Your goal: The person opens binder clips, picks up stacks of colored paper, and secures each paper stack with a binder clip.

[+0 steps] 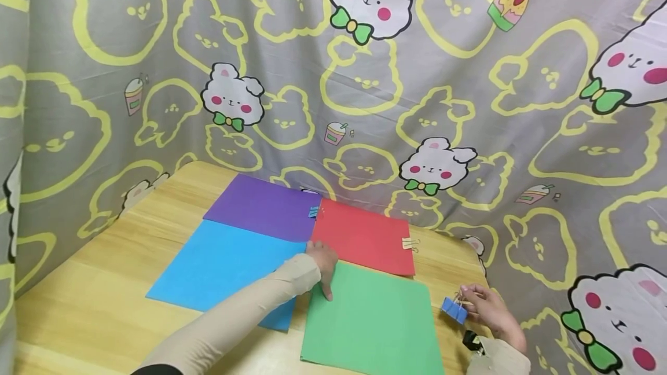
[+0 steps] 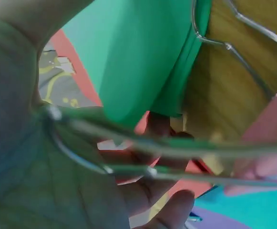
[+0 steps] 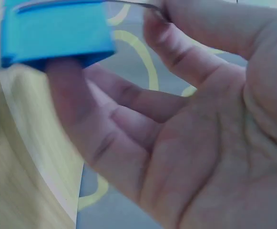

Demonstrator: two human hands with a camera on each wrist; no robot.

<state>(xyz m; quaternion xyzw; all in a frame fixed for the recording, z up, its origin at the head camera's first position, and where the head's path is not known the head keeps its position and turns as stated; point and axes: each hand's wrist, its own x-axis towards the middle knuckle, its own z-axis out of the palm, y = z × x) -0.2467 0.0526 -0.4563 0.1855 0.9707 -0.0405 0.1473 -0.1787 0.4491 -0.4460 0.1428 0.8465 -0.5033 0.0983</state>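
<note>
My right hand [image 1: 490, 311] pinches the wire handles of a blue binder clip [image 1: 454, 309], just off the right edge of a green stack of paper [image 1: 372, 317]. In the right wrist view one fingertip lies under the clip's blue body [image 3: 64, 33], and the thumb is at the wire. My left hand [image 1: 323, 262] rests at the green stack's upper left corner, thumb spread from the fingers. In the left wrist view, layered sheets show along the edge of the green paper [image 2: 133, 52], and the fingers [image 2: 157, 125] are by its corner.
A red sheet [image 1: 362, 236] with a beige binder clip [image 1: 410, 243] lies behind the green. A purple sheet [image 1: 260, 207] bears a small blue clip [image 1: 313, 212]. A blue sheet [image 1: 208, 265] lies under my left forearm. A patterned curtain [image 1: 292, 74] hangs behind the wooden table [image 1: 99, 282].
</note>
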